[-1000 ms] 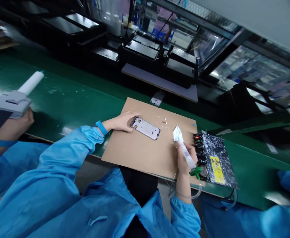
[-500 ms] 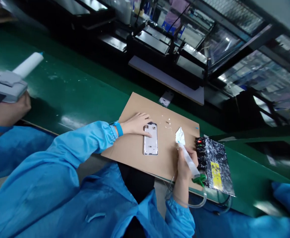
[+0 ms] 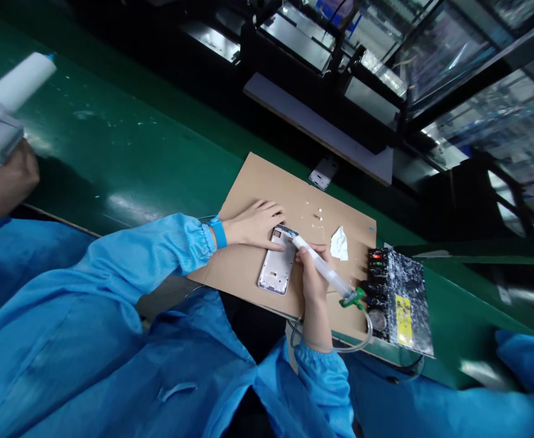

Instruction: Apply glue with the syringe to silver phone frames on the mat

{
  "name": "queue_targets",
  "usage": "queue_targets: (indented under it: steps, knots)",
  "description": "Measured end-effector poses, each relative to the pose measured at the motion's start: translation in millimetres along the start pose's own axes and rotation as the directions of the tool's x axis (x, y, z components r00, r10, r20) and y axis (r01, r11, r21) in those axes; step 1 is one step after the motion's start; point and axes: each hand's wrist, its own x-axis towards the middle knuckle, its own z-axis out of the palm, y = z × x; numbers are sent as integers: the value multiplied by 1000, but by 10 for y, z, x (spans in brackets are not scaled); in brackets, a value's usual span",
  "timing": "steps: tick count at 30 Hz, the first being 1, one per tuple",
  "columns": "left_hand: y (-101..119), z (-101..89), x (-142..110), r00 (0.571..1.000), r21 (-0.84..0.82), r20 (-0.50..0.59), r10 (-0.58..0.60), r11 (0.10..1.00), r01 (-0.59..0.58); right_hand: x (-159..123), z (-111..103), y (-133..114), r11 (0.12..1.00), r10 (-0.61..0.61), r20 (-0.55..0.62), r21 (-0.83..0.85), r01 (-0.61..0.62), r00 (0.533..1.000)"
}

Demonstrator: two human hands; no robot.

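A grey phone frame [image 3: 277, 263] lies tilted on a sheet of brown cardboard [image 3: 230, 274]. My left hand [image 3: 256, 224] rests flat beside its upper left, fingers stretched out, with the thumb touching the frame's edge. In my right hand [image 3: 313, 274] is a clear dispensing syringe [image 3: 324, 269] with a green cap and an air hose. Its tip is at the frame's top right corner; whether it touches cannot be made out. A crumpled white wipe [image 3: 339, 244] lies to the right of my right hand.
A black dispenser controller box [image 3: 404, 304] with a yellow label stands at the cardboard's right edge. Another phone frame [image 3: 324, 173] lies beyond the cardboard, near a raised shelf board [image 3: 316, 128]. At far left, a co-worker's hand [image 3: 8, 182] grips a grey tool with a white cartridge.
My right hand has carried the syringe left, from the white wipe to the top of the phone frame. The frame has turned slightly clockwise under my left hand.
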Motion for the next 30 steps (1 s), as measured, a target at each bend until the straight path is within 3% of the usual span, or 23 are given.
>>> queue_targets:
  steps: [6, 18, 30]
  knots:
    - [9, -3, 6, 1000, 2, -4, -13, 1000, 13, -10, 32, 17, 994, -59, -25, -89, 57, 998]
    - [5, 0, 4, 1000, -40, 1, -22, 999, 22, -18, 64, -3, 994, -11, 13, -104, 12, 1000]
    - [15, 6, -3, 1000, -22, -4, -17, 1000, 17, -22, 51, 8, 983, -65, -21, -176, 60, 998]
